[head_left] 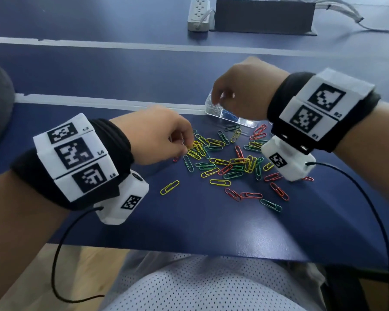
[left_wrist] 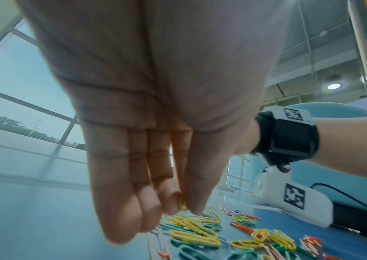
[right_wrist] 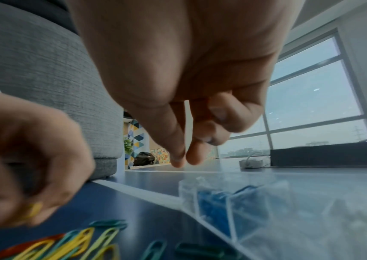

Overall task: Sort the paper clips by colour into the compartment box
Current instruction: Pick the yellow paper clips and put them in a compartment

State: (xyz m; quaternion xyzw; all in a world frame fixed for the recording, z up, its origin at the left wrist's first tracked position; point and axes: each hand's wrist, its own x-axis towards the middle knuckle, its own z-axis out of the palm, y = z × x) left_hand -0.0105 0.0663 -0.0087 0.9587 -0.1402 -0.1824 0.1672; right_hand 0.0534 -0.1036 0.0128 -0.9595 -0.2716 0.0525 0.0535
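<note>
Nearby, power strip [head_left: 199, 14], left hand [head_left: 157, 134] fingers pinching yellow clip [left_wrist: 182, 205], right hand [head_left: 243, 90] fingers loose, empty.

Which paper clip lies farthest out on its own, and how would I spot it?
Start at the blue table and find the heap of coloured clips between the two hands. Below the left hand, toward the table's near edge, lies the lone yellow clip. Unlike its neighbours, it touches no other clip.
</note>
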